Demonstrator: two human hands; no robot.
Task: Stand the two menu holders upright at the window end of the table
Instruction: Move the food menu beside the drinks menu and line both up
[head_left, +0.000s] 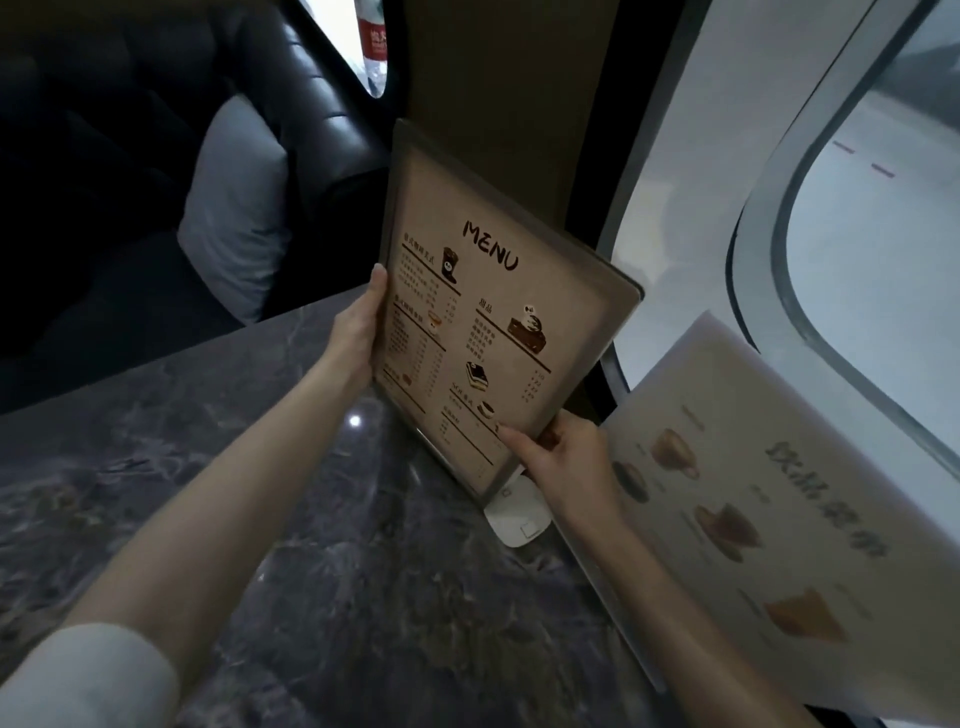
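Observation:
A tan menu holder (483, 322) headed "MENU" stands nearly upright on the dark marble table (322, 545), close to the window. My left hand (358, 332) grips its left edge with the thumb along the frame. My right hand (561, 457) pinches its lower right corner. A second, paler menu holder (769, 519) showing drinks stands tilted to the right, along the window side, close to my right forearm.
A white rounded object (519, 514) lies on the table beneath the held menu. A curved window frame (769, 291) runs along the right. Beyond the table's far edge are a dark padded seat (156, 156), a grey cushion (234, 208) and a bottle (373, 41) by the glass.

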